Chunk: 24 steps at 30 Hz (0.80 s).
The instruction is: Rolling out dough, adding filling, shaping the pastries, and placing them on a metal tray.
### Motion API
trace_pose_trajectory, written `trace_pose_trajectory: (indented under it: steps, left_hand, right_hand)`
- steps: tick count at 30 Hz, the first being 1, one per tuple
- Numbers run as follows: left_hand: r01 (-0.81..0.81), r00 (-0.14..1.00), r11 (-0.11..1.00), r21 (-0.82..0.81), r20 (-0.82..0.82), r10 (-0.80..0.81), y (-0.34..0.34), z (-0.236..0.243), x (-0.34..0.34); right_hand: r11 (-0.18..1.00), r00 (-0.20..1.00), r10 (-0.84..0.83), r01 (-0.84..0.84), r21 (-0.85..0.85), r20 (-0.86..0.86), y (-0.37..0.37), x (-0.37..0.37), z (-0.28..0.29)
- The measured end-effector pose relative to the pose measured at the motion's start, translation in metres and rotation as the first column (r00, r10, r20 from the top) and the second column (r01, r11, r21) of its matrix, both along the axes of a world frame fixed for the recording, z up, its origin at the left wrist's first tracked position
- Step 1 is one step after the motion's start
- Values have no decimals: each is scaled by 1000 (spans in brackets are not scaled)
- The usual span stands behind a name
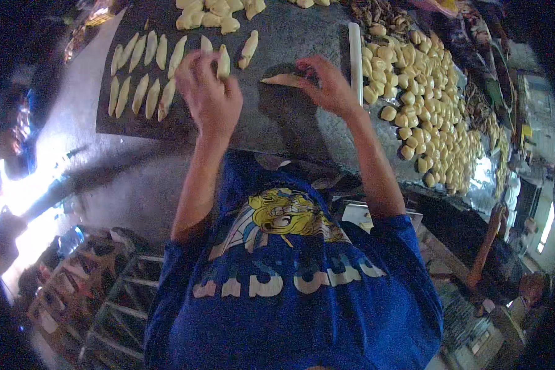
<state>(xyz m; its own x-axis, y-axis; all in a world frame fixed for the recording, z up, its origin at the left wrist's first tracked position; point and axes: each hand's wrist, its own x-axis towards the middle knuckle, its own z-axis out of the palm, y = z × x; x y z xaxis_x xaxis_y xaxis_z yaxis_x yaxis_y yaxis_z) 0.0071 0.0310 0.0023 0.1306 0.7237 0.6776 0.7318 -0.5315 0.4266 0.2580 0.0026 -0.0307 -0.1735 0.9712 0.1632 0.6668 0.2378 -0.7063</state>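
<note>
Nearest, 6 o'clock: blue shirt (290, 330), yellow cartoon figure (283, 213) on chest, large white lettering (290, 280) below, creased by folds. At 11: left hand (208, 92), blurred, fingers curled beside a slim roll (224, 61); cannot tell whether clamped on it or just touching. At 1: right hand (334, 86), thumb and fingers apart, just over the 3 o'clock end of a dough strip (280, 80), itself at 12 on the dark worktop (296, 31); contact unclear. At 10: pointed rolls (139, 94), two rows. Toward 12, past left hand: lone roll (248, 49). At 1, beyond right hand: white bar (355, 61). At 2: many dough balls (435, 123), crowded together. Farthest, between 11 and 12: pale lumps (213, 13), heaped.
</note>
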Motion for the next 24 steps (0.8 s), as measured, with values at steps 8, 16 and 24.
trace_pose_trajectory:
  steps: [8, 16, 24]
  left_hand:
    - [123, 985, 927, -354, 158, -70, -50, 20, -44]
    - [174, 962, 890, -422, 267, -61, 30, 21, -74]
    - [231, 965, 843, -487, 225, -134, 55, 32, -80]
  right_hand:
    - [997, 922, -34, 59, -52, 385, 3, -48, 40]
    - [853, 719, -518, 472, -221, -463, 54, -71, 49]
    - [624, 601, -780, 770, -133, -175, 25, -61, 14]
